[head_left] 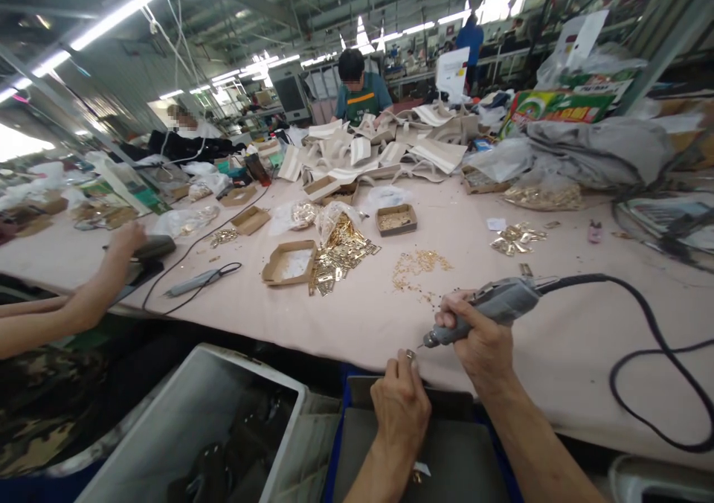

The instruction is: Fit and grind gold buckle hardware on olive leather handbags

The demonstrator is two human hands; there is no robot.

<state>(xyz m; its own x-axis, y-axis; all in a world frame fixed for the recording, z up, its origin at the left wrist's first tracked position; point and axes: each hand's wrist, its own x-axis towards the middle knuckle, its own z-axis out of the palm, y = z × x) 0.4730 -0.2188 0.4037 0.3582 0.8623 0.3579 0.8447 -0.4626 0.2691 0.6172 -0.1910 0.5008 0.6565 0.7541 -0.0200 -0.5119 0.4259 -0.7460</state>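
My right hand (484, 339) is wrapped round a grey electric screwdriver (510, 300), its tip pointing left and down just above the table edge. A black cord runs from its back end. Close to that tip, my left hand (400, 397) pinches a small metal fitting (410, 354) at the table's edge. Below the left hand lies a dark grey flat piece (457, 451) with blue along its sides. Small gold screws or pins (421, 265) are scattered on the table ahead of my hands. Flat metal plates (518, 239) lie in a small pile farther right.
Gold plates (340, 261) spill from a plastic bag beside an open cardboard box (288, 263). A second screwdriver (193, 283) lies left. A white bin (295, 406) stands below the edge. A co-worker's arm (83, 295) reaches in from the left; another person (362, 97) sits behind piled beige pieces (379, 146).
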